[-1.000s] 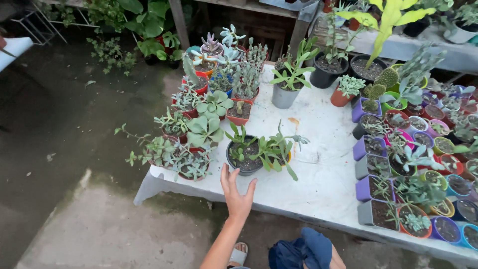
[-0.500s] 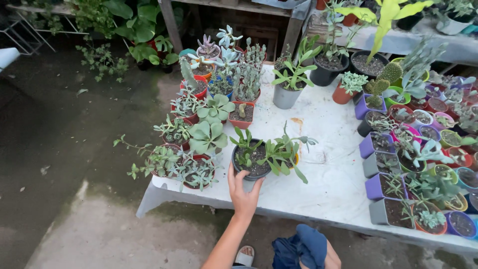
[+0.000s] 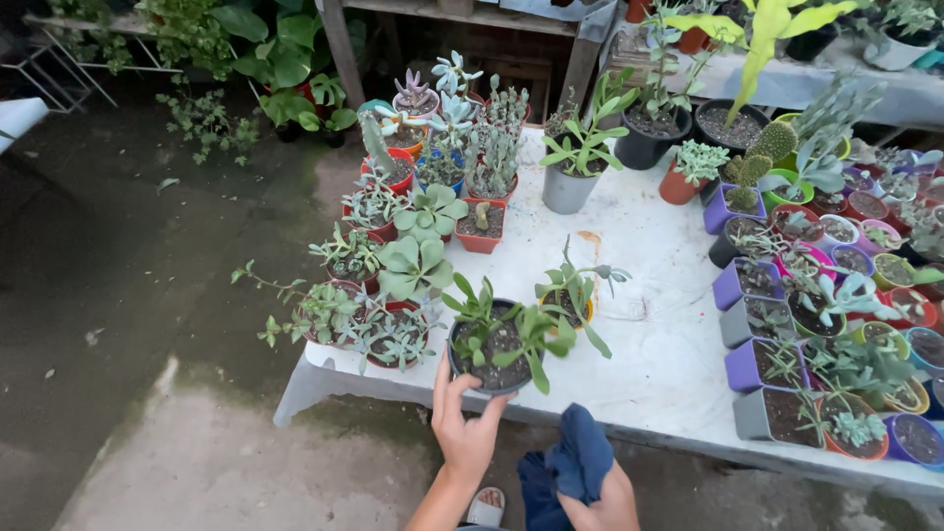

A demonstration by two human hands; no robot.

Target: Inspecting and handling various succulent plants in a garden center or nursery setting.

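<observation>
My left hand [image 3: 464,425] grips the near side of a black pot [image 3: 489,379], fingers on its left wall and thumb at its front. The pot holds a green leafy succulent [image 3: 521,329] and sits at the front edge of a white table [image 3: 649,334]. Low in the view, my right hand [image 3: 612,503] is closed on a dark blue cloth [image 3: 575,460], below the table edge. A small yellow-rimmed pot [image 3: 575,307] with a sprawling plant stands just behind the black pot.
Red pots of succulents [image 3: 393,275] crowd the table's left side. Rows of purple, grey and coloured small pots [image 3: 787,334] fill the right. A grey pot [image 3: 568,189] and larger black pots [image 3: 649,138] stand at the back. Wet concrete floor [image 3: 128,295] lies to the left.
My left hand reached up from below the table edge and took hold of the black pot, which now sits closer to the front edge. My right hand with the cloth came further into view.
</observation>
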